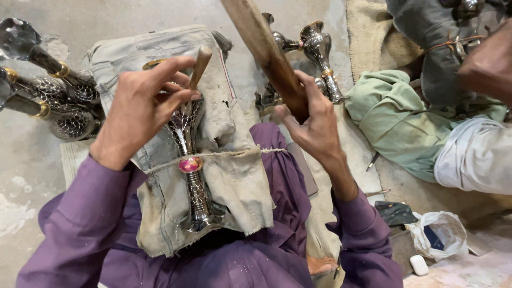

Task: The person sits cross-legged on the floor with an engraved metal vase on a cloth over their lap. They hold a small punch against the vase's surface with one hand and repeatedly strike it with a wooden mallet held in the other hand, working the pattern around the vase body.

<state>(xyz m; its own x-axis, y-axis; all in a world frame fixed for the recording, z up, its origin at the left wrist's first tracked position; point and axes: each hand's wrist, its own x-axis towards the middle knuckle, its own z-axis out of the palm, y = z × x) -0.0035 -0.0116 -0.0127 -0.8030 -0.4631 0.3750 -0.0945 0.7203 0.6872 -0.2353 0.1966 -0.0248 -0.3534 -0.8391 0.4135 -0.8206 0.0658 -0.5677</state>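
Observation:
My left hand [141, 109] pinches a small wooden-handled punch [200, 65] upright against the upper part of a chased silver metal stem [192, 176] with a pink band. The stem lies on a grey cloth pad [240, 181] over my lap, tied down by a string. My right hand [314, 125] grips a thick wooden stick [264, 48], raised and slanting up to the left above the stem. My sleeves are purple.
Several finished silver stems [48, 101] with gold rings lie on the concrete floor at the left; more stand at the back [320, 58]. Another person in green and white clothes [426, 133] sits at the right. A white plastic bag [440, 232] and small tools lie at lower right.

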